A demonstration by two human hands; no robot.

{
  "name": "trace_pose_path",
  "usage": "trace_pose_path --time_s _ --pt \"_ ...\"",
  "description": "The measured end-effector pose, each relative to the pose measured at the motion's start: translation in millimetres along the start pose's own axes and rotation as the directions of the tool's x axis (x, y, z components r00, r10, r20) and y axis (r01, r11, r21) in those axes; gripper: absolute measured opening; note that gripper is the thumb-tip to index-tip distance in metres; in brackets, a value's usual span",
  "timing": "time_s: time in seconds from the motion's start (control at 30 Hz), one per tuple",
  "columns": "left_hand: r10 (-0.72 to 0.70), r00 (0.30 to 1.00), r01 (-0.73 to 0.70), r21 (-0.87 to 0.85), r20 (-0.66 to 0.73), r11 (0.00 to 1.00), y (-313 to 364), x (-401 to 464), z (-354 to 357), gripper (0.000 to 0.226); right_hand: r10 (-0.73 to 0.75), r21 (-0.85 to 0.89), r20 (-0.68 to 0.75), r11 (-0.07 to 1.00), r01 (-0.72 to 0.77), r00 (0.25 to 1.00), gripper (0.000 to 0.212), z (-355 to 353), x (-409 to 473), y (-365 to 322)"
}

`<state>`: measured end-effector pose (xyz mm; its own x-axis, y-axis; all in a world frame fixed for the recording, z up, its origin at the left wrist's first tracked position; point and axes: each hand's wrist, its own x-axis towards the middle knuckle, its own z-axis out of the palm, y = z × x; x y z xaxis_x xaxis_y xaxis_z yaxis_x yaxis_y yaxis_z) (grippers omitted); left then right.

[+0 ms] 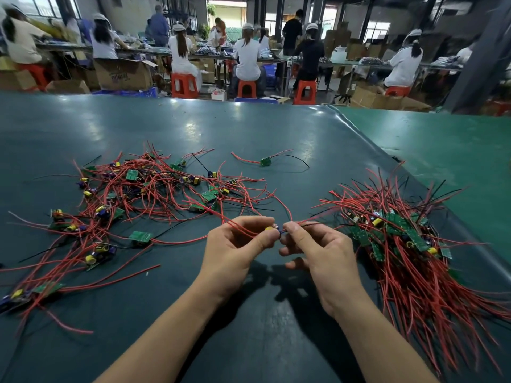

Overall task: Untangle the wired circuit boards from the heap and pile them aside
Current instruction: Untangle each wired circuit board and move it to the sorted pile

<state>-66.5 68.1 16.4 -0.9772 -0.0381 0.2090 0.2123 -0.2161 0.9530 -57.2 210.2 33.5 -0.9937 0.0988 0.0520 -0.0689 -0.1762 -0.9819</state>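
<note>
A loose heap of small green circuit boards (143, 194) with red and black wires spreads over the left of the dark green mat. A tighter pile of sorted boards (398, 239) lies at the right, wires fanned toward me. Between them, above the mat, my left hand (235, 252) and my right hand (318, 250) pinch one small board with a yellow part (272, 230) from either side. Its red wires (240, 226) run left under my left thumb and right toward the pile. Most of that board is hidden by my fingertips.
One single board with wires (265, 161) lies alone at the mat's far middle. A lighter green mat (442, 150) adjoins on the right. Beyond the table's far edge (193, 99), several people sit on red stools (184, 85) among cardboard boxes.
</note>
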Motion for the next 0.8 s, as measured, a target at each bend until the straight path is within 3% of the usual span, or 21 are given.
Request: trace_pose_path --time_s 0.13,0.3,0.6,0.8 --pt "0.042 0.998 -0.043 0.016 0.046 0.999 2 -3 1 0.025 -0.010 -0.011 -0.003 1.000 0.010 1.000 0.020 0 1 -1" --pt "0.026 0.999 -0.025 -0.028 0.032 0.999 4 -3 0 0.026 -0.006 0.053 -0.085 0.999 0.011 0.996 0.013 -3 5 -4" --pt "0.006 0.998 0.001 -0.102 0.061 0.995 5 1 -9 0.023 0.000 0.282 -0.233 0.957 0.067 0.973 0.036 -12 13 -10" --pt "-0.009 1.000 0.009 -0.185 0.001 0.983 8 5 -16 0.026 -0.131 0.238 -0.389 0.942 0.237 0.912 0.029 -18 15 -13"
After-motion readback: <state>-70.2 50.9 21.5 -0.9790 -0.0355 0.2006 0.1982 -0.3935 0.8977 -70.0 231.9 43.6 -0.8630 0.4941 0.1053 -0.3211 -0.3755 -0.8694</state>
